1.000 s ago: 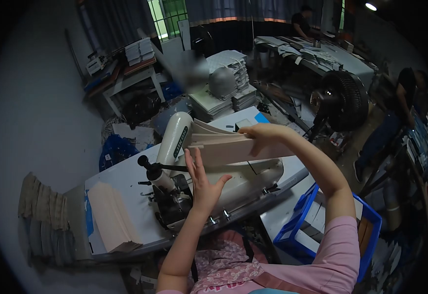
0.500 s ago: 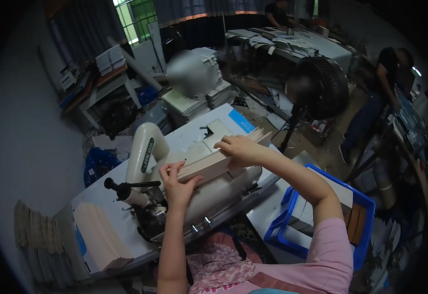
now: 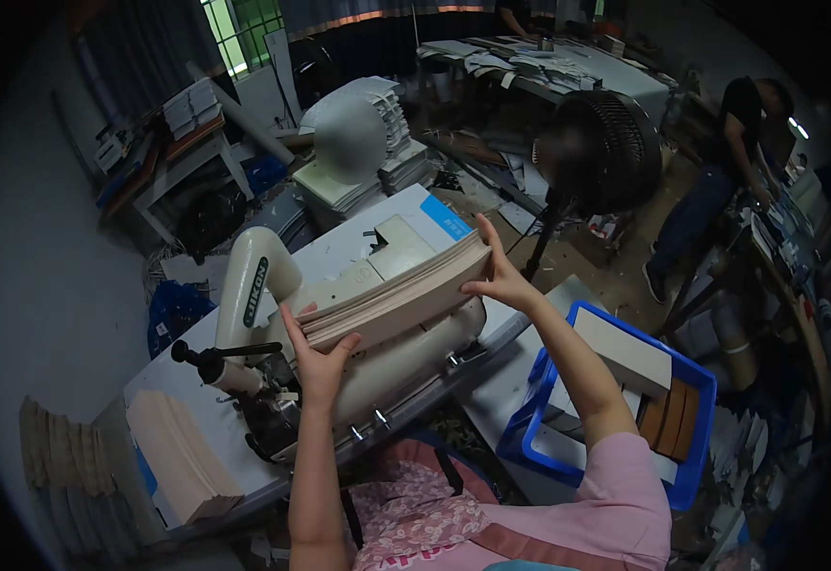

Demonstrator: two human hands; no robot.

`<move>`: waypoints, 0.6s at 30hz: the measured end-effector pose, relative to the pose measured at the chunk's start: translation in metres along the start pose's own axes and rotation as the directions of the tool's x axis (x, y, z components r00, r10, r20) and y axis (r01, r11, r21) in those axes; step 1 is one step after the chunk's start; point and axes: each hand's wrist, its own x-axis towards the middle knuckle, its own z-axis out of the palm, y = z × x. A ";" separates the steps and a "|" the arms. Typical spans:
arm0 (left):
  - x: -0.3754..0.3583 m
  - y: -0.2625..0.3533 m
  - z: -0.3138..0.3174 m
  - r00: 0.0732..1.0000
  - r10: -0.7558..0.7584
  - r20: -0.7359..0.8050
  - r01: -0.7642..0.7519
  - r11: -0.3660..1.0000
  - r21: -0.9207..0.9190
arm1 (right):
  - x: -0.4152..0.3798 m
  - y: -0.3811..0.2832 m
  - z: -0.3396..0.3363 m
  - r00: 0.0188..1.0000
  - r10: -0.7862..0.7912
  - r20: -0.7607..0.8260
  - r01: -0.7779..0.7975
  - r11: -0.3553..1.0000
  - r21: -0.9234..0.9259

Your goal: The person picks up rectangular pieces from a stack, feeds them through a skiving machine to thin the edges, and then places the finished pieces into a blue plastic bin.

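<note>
A long stack of pale sheets (image 3: 392, 295) spans the space between my hands, above the body of a cream-coloured sewing machine (image 3: 406, 357). At its left end my left hand (image 3: 320, 357) grips it, thumb on the near face and fingers behind. My right hand (image 3: 506, 271) holds the right end between thumb and fingers. The machine's upright arm (image 3: 258, 276) rises to the left, with a black-handled part (image 3: 235, 366) below it. Another pale stack (image 3: 182, 462) lies on the white tabletop at the left.
A blue crate (image 3: 711, 419) with white and brown blocks stands at the right. Behind the table are a black fan (image 3: 606, 147) and piled papers (image 3: 339, 186). A person (image 3: 720, 171) in dark clothes stands at the back right; another (image 3: 513, 17) is behind the far table.
My right hand has moved from on top of the stack to its right end. The stack now shows bowed and compact between both hands. The whole view has shifted slightly.
</note>
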 end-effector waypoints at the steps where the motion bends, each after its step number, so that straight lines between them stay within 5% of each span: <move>1: -0.002 -0.001 -0.004 0.994 -0.101 0.051 0.104 0.993 -0.057 | -0.003 0.000 -0.003 1.000 0.017 0.015 -0.018 0.998 0.061; 3: -0.005 -0.004 -0.007 0.961 -0.242 0.133 0.262 0.951 -0.166 | -0.008 0.005 -0.006 0.995 0.089 0.048 -0.090 0.996 0.027; 5: -0.008 0.001 -0.001 0.971 -0.219 0.099 0.233 0.959 -0.160 | -0.009 0.005 -0.007 0.984 0.162 0.070 -0.171 0.972 0.158; 10: -0.003 -0.024 0.000 0.969 -0.246 -0.035 0.247 0.969 0.003 | -0.006 0.021 -0.003 0.996 0.085 0.033 -0.090 0.981 0.171; 14: -0.006 -0.025 -0.006 0.982 -0.151 0.110 0.162 0.982 -0.097 | -0.003 0.030 -0.001 0.996 0.080 0.033 -0.083 0.988 0.126; 17: -0.005 -0.026 -0.009 0.959 -0.260 0.108 0.271 0.958 -0.098 | -0.006 0.026 -0.002 0.995 0.096 0.030 -0.099 0.986 0.131; 18: -0.002 -0.024 -0.006 0.979 -0.179 0.092 0.188 0.978 -0.091 | -0.006 0.026 -0.001 0.994 0.105 0.019 -0.107 0.985 0.138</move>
